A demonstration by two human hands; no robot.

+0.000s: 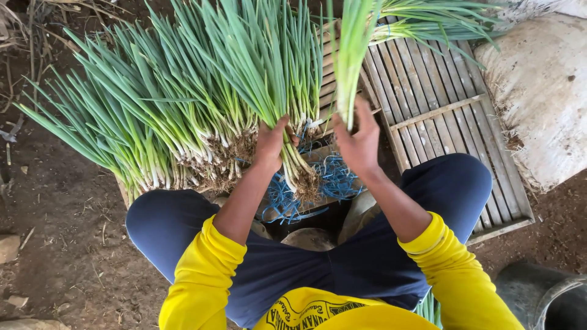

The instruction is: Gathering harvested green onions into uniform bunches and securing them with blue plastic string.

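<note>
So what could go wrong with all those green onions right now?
1. The left hand grips a thick bunch of green onions near the roots; a stalk might slip out onto the dirt floor.
2. The right hand holds only a thin bunch, whose long leaves could bend or snap.
3. Blue twine lies loose below the hands, so roots could snag in it.
</note>
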